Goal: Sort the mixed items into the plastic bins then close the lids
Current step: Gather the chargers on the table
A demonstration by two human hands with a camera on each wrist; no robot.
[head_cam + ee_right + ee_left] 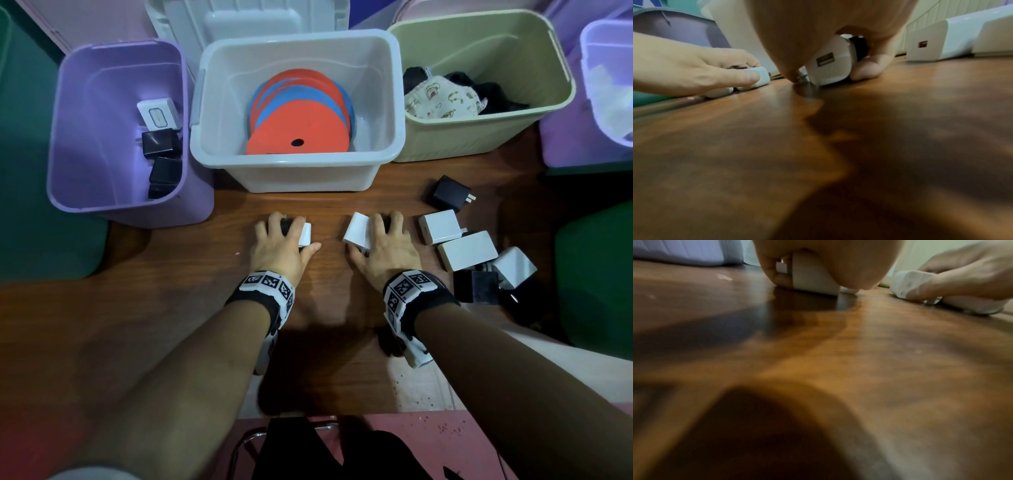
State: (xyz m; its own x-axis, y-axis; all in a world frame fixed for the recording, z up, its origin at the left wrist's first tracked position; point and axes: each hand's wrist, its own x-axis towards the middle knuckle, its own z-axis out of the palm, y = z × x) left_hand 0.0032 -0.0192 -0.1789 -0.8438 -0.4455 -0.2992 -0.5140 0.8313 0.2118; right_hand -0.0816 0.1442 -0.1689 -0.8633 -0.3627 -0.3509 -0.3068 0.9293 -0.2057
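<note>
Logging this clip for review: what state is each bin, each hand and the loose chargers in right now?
Purple bin: open, chargers inside.
White bin: open, holds red and blue discs.
Beige bin: open, holds cloth items.
Left hand: grip closed on a white charger, on the table.
Right hand: grip closed on a white charger, on the table.
Loose chargers: unsorted, lying at the right of the table.

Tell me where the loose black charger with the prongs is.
In the head view, the black charger lies on the wooden table, right of centre, just in front of the beige bin and behind a white charger.
</note>
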